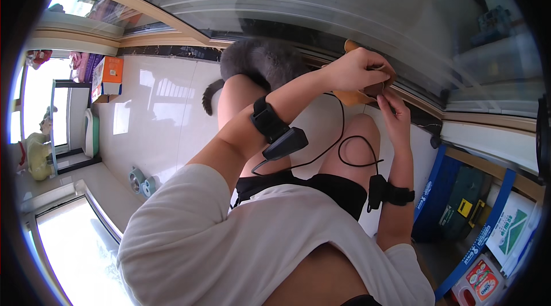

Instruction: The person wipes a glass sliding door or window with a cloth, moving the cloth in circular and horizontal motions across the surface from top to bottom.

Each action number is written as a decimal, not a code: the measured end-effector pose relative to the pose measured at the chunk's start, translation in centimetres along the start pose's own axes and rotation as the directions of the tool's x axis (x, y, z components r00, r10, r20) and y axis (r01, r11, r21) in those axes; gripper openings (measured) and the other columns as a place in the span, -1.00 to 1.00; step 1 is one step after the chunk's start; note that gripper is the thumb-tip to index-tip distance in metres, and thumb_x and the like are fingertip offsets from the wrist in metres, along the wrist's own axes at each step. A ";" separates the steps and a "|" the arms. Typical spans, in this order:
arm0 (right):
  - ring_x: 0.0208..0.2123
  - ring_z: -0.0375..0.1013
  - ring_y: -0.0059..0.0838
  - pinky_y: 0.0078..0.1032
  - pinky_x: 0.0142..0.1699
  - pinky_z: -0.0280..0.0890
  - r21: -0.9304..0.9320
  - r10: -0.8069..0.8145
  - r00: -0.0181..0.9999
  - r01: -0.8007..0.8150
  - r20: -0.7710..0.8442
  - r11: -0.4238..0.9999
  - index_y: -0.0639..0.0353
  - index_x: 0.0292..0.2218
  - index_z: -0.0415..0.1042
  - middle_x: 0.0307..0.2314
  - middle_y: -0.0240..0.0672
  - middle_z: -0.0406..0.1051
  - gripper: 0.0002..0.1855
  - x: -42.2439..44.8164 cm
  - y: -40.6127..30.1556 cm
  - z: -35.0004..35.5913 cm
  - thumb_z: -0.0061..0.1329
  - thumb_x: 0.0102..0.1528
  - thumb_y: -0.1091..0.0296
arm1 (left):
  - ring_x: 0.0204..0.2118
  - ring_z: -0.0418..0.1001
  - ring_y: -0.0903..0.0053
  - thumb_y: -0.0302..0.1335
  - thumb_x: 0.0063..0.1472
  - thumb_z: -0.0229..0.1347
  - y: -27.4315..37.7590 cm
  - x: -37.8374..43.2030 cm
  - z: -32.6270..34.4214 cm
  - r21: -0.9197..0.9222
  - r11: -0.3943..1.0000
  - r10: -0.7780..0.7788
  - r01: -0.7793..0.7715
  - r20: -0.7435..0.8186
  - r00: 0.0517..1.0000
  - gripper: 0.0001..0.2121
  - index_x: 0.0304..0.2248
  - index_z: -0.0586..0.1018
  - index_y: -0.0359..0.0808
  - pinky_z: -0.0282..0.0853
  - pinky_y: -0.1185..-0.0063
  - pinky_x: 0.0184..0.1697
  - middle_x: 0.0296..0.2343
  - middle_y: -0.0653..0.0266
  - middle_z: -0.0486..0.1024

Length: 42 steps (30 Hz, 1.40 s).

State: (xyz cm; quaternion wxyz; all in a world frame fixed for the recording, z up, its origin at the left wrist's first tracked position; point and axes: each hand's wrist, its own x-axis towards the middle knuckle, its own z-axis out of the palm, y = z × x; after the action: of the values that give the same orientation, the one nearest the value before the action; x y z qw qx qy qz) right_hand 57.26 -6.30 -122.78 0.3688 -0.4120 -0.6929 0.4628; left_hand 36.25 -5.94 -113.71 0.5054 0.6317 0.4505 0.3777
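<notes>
My left hand [359, 69] reaches across in front of my knees, its fingers closed on a soft tan-and-brown piece [355, 98] that looks like cloth or leather. Just below it, my right hand [395, 110] pinches the darker brown part of the same piece between thumb and fingers. A tan end of the piece shows above the left hand; the rest is partly hidden by the fingers. A grey cat [267, 58] is beside my left knee, its body partly behind my left forearm. A black cable [318, 157] runs from the device strapped on my left arm and loops over my legs.
Glass sliding doors [301, 13] with a track stand close beyond the hands. Pet bowls [142, 183] and an orange box [109, 76] are on the left. At right are a blue-framed shelf [478, 237], a green case [462, 194] and a detergent jug [478, 282].
</notes>
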 end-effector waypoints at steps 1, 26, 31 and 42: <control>-0.21 0.40 -0.59 -0.63 -0.10 0.27 0.003 0.012 1.000 -0.012 -0.014 1.000 0.30 -0.14 0.43 -0.26 -0.24 0.46 -0.72 0.0 -0.8 0.3 -0.02 0.15 0.34 | -0.38 0.43 0.68 -0.43 0.23 0.00 0.0 0.0 -0.2 -0.040 0.998 -0.054 0.054 -0.015 0.998 -0.77 -0.19 0.55 -0.36 0.38 0.66 -0.28 -0.44 0.33 0.52; 0.05 0.26 -0.34 -0.33 0.14 0.22 0.886 0.351 0.921 -0.016 -0.168 0.464 0.18 0.05 0.18 -0.04 -0.26 0.28 -0.60 1.1 -4.5 0.6 -0.19 0.17 0.48 | 0.21 0.03 0.28 0.25 0.06 -0.05 -3.4 -5.4 2.2 -0.432 0.774 -0.473 0.462 0.089 0.876 -0.03 0.20 0.00 -0.39 -0.05 0.43 0.23 0.12 -0.02 0.13; 0.07 0.25 -0.29 -0.29 0.16 0.17 0.896 0.369 0.908 0.018 -0.201 0.444 0.21 0.07 0.16 0.00 -0.20 0.26 -0.56 0.4 -6.6 1.0 -0.23 0.13 0.55 | 0.25 -0.05 0.26 0.30 0.00 -0.06 -2.3 -5.8 3.3 -0.398 0.787 -0.468 0.471 0.111 0.877 0.03 0.19 0.03 -0.44 -0.16 0.40 0.26 0.15 -0.04 0.07; -0.18 0.37 -0.61 -0.63 -0.06 0.23 0.595 0.342 0.934 -0.220 -0.099 0.773 0.28 -0.04 0.32 -0.24 -0.36 0.42 -0.63 -0.1 -2.9 -2.1 -0.18 0.25 0.20 | -0.49 0.31 0.78 -0.29 0.16 0.17 -6.3 -3.2 1.5 -0.337 0.941 -0.210 -0.004 -0.597 0.774 -0.77 -0.35 0.51 -0.30 0.26 0.75 -0.40 -0.55 0.50 0.40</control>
State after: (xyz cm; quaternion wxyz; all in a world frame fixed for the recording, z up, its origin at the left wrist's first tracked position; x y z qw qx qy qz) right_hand 58.54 -6.35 -119.45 0.4702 -0.4255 -0.4098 0.6557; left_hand 35.50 -8.93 -120.28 0.4428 0.3540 0.5595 0.6046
